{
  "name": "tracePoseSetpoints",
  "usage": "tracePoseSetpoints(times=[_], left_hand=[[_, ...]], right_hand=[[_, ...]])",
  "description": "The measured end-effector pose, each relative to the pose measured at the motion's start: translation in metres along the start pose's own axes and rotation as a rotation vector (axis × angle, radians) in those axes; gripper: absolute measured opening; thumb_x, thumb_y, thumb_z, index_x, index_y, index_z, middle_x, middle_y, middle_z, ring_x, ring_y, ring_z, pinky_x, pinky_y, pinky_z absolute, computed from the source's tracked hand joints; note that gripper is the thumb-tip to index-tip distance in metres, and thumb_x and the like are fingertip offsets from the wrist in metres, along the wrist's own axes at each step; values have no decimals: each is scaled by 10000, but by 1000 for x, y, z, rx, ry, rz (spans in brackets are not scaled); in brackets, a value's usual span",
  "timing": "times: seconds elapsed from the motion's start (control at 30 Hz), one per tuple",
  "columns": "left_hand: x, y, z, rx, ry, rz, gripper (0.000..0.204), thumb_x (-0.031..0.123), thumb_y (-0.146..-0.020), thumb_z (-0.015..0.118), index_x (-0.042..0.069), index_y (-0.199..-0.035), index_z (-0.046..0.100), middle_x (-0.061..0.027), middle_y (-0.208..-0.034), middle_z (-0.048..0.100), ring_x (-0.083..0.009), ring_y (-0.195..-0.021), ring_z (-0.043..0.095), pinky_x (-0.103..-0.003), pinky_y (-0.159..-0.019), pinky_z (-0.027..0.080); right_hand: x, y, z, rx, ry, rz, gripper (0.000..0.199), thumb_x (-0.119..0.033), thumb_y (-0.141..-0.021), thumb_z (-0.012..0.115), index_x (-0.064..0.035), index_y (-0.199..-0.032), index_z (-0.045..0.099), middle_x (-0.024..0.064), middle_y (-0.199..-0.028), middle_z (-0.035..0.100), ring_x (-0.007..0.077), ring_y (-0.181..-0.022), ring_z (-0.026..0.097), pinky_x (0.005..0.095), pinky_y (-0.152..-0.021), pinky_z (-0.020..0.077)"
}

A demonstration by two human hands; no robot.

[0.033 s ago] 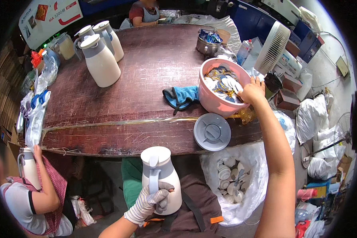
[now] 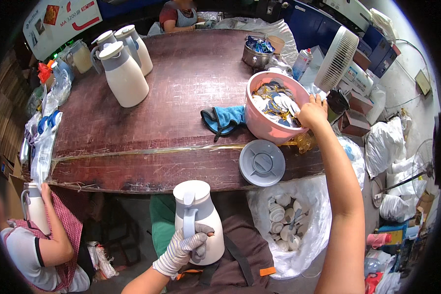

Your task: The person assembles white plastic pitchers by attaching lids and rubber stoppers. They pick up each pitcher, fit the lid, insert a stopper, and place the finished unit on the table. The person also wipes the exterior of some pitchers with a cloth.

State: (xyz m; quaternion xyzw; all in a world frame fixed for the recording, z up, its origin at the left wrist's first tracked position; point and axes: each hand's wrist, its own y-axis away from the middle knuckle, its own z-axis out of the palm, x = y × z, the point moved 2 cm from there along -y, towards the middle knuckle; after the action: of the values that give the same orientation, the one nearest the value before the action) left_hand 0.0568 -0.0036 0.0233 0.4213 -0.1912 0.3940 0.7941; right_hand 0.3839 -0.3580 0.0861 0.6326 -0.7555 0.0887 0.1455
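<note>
While left hand [image 2: 193, 246] grips jug [image 2: 213, 240] by its handle [image 2: 189, 223], right arm [image 2: 345, 196] stretched out, right hand [image 2: 312, 113] at pink tub [image 2: 265, 126], grip unclear

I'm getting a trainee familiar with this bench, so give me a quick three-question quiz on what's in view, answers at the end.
1. What does the gloved left hand grip?
2. Where is the bare right hand?
A. On the fan
B. At the rim of the pink bucket
C. On the blue cloth
3. True or false: the grey round dish sits inside the pink bucket.

Key:
1. A cream-and-grey pitcher.
2. B.
3. False; the grey round dish lies on the table.
</note>
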Motion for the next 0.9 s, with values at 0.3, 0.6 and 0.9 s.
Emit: tracePoseSetpoints(times=[0.3, 0.6, 0.9], left_hand=[[9, 1, 10, 52, -48, 2, 291, 264, -849, 699, 37, -1015, 624, -17, -589, 520, -107, -493, 485, -247, -503, 437], [2, -1, -9, 46, -85, 145, 683, 632, -932, 416, -16, -1058, 590, -50, -647, 606, -129, -565, 583, -261, -535, 489], [-3, -2, -37, 228, 56, 270, 322, 305, -935, 616, 36, -1111, 613, -45, -930, 660, -119, -793, 634, -276, -676, 528]], right_hand=[[13, 16, -16, 809, -135, 36, 184, -225, -814, 598, -97, -885, 709, 49, -1169, 632, 232, -1046, 599, 394, -850, 450], [-43, 128, -9, 228, -1722, -261, 210, -129, -960, 516, -5, -1129, 499, 68, -877, 615, 120, -659, 628, 217, -548, 459], [-130, 265, 30, -894, -2214, -318, 174, -148, -941, 547, -30, -1069, 547, 83, -935, 643, 134, -787, 634, 262, -661, 516]])
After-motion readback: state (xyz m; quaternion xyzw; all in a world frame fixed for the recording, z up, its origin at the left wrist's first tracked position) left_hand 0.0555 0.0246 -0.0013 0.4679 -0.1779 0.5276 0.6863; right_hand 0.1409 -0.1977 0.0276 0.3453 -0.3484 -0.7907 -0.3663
